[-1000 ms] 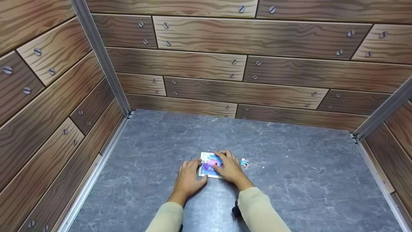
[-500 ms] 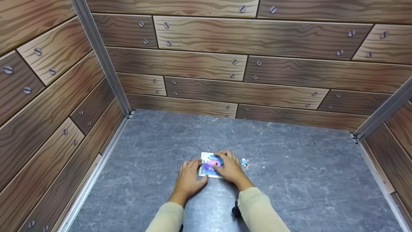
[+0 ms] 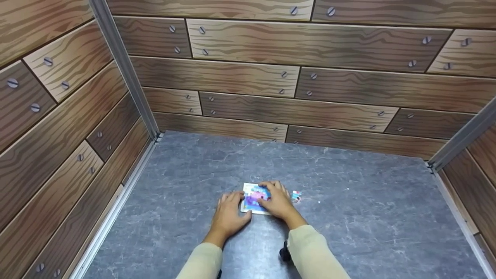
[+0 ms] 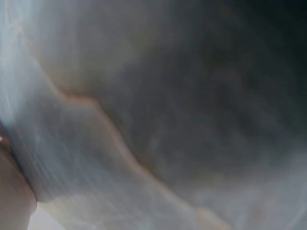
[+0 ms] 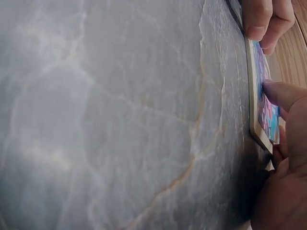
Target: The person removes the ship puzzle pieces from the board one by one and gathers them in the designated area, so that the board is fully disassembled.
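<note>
A small square jigsaw puzzle [image 3: 251, 204], pink, purple and blue inside a pale frame, lies flat on the grey surface. My left hand [image 3: 228, 217] holds it at its left side, thumb at the near edge and fingertips by the left edge. My right hand [image 3: 278, 201] reaches over its right part, the thumb on the picture and the fingers bent over the far right side. In the right wrist view the right thumb [image 5: 285, 94] touches the picture, and the left hand's fingertips [image 5: 257, 31] meet the frame. The right hand hides part of the puzzle.
One loose puzzle piece [image 3: 296, 196], or a few close together, lies just right of the right hand. A tiny white speck [image 3: 319, 202] sits farther right. Wood-patterned walls [image 3: 240, 73] with metal corner posts [image 3: 126, 69] enclose the grey surface [image 3: 372, 217].
Both hands and the puzzle keep the same places relative to each other. The whole head view has shifted very slightly.
</note>
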`<state>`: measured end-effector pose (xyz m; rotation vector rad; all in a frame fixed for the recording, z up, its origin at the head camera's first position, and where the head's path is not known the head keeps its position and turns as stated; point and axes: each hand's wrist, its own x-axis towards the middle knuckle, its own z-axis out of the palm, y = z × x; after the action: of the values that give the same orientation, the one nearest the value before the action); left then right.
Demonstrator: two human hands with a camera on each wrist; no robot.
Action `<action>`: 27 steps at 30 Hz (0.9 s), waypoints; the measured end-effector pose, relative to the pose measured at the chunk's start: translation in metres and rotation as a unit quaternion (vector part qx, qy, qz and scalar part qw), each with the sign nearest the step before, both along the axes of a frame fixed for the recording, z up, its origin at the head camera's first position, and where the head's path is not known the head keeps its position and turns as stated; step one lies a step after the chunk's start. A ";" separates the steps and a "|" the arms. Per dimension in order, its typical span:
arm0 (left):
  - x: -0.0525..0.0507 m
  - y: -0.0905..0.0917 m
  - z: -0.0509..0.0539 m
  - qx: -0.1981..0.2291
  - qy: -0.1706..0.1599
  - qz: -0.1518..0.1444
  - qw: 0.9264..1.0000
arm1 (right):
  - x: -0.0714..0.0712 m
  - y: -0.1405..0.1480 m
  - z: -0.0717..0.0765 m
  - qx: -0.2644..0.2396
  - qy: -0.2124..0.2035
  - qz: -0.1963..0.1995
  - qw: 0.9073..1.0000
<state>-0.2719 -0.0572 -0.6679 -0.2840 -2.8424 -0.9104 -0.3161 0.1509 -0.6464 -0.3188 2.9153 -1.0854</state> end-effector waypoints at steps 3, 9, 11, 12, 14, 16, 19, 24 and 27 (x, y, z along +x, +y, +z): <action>0.001 0.000 0.000 -0.002 0.002 0.001 1.000 | 0.001 0.001 -0.001 -0.004 -0.001 0.000 1.000; 0.001 0.000 0.002 0.000 0.002 0.002 1.000 | -0.001 0.003 0.001 -0.023 -0.015 0.005 1.000; 0.001 0.000 0.002 0.001 0.001 0.000 1.000 | -0.001 0.003 0.001 -0.027 -0.020 0.003 0.999; 0.001 0.000 0.002 0.001 0.002 0.000 1.000 | -0.001 0.003 0.002 -0.029 -0.020 0.003 0.999; 0.001 0.000 0.002 0.003 0.002 0.000 1.000 | -0.001 0.003 0.002 -0.030 -0.020 0.003 0.999; 0.000 0.000 0.002 0.001 0.002 -0.001 1.000 | -0.001 0.002 0.002 -0.029 -0.015 0.003 0.999; 0.000 0.000 0.002 0.001 0.007 -0.002 1.000 | -0.002 0.001 0.001 -0.027 -0.002 0.002 1.000; 0.000 0.000 0.001 -0.002 0.005 -0.003 1.000 | -0.001 -0.001 0.001 -0.023 0.002 -0.004 1.000; 0.000 0.001 0.001 -0.005 -0.004 -0.002 1.000 | 0.000 -0.001 0.002 -0.020 0.001 -0.005 1.000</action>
<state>-0.2716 -0.0563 -0.6670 -0.2870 -2.8549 -0.8993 -0.3163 0.1501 -0.6445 -0.3072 2.9040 -1.1461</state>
